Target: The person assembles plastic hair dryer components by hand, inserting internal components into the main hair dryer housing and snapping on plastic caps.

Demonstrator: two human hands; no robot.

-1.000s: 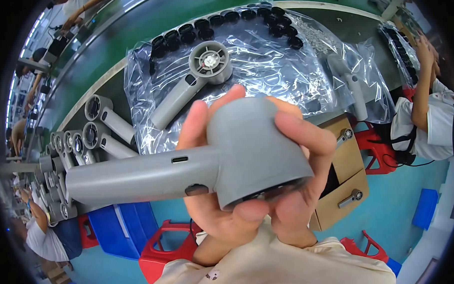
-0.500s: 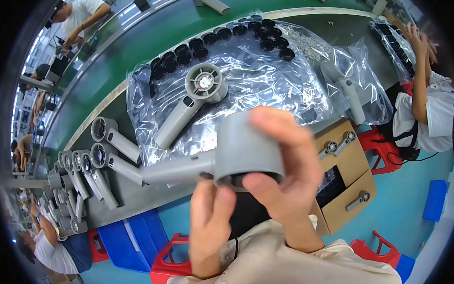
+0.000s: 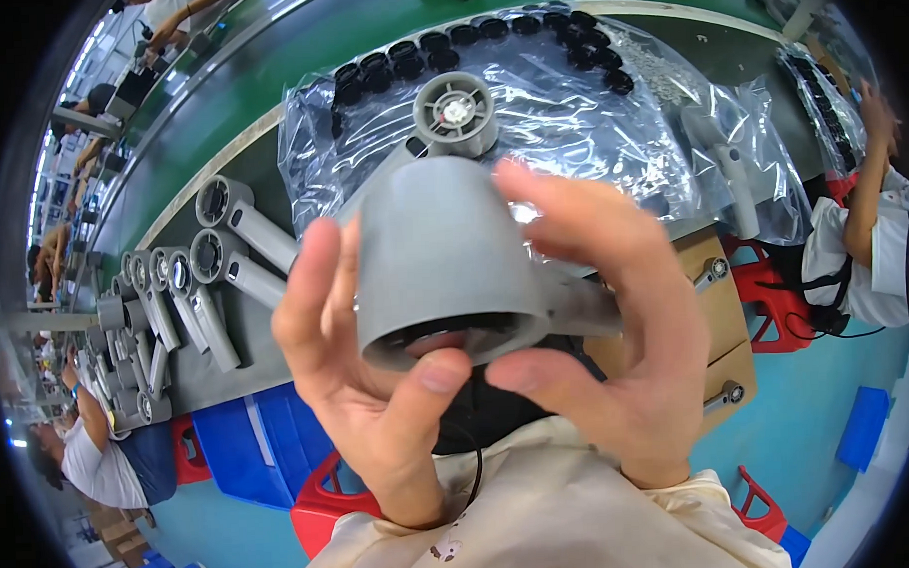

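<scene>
A grey handheld fan housing (image 3: 443, 254) is held up in front of me, its wide open rim tilted down toward me. My left hand (image 3: 363, 377) wraps round its left side, the thumb at the lower rim. On the other side my right hand (image 3: 616, 328) curves round it, index fingertip at the upper edge and thumb at the rim. The handle (image 3: 582, 305) points right, partly hidden by my right hand. Inside the rim it is dark, and a fingertip seems to show there. Behind it, another grey fan (image 3: 456, 114) with a spoked front lies on clear plastic.
Black round caps (image 3: 404, 60) line the far edge of the clear plastic sheet (image 3: 590, 149). Several grey fan housings (image 3: 223, 254) lie at left. A cardboard box (image 3: 727, 355) stands at right, near a red stool (image 3: 766, 303). Co-workers sit on both sides.
The housing has turned, so its handle swung from the left to the right. My left hand moved up from below the handle to the housing's left side.
</scene>
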